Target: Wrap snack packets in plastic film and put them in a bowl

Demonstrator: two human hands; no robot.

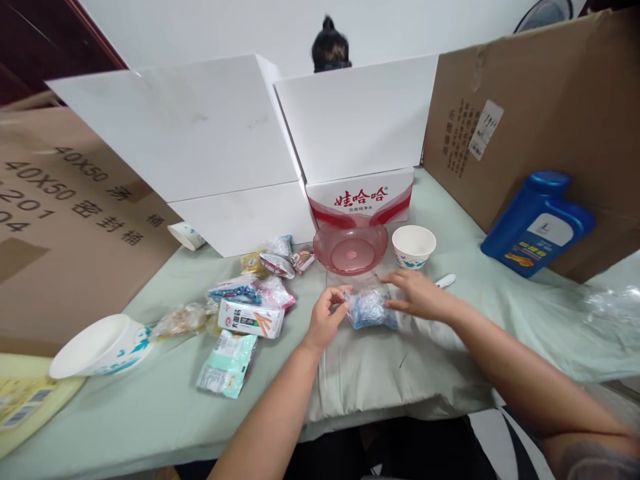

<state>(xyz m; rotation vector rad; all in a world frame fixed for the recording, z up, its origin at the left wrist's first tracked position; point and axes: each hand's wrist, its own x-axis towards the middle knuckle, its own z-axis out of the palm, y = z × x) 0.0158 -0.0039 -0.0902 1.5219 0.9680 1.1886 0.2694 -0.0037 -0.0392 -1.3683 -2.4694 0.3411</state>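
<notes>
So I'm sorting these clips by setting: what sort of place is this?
Probably a makeshift indoor work table: a cloth-covered table walled off by cardboard sheets and white boards, with snack packets laid out.

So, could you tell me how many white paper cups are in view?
3: one upright beside the pink bowl, one on its side at left, one tipped by the white boards. Others may be hidden.

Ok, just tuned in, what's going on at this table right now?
A person holds a small clear bag of blue pieces between both hands, left hand pinching its left edge, right hand on its right side. It lies on the pale green cloth, just in front of a pink bowl and a paper cup. Assorted snack packets lie to the left.
</notes>
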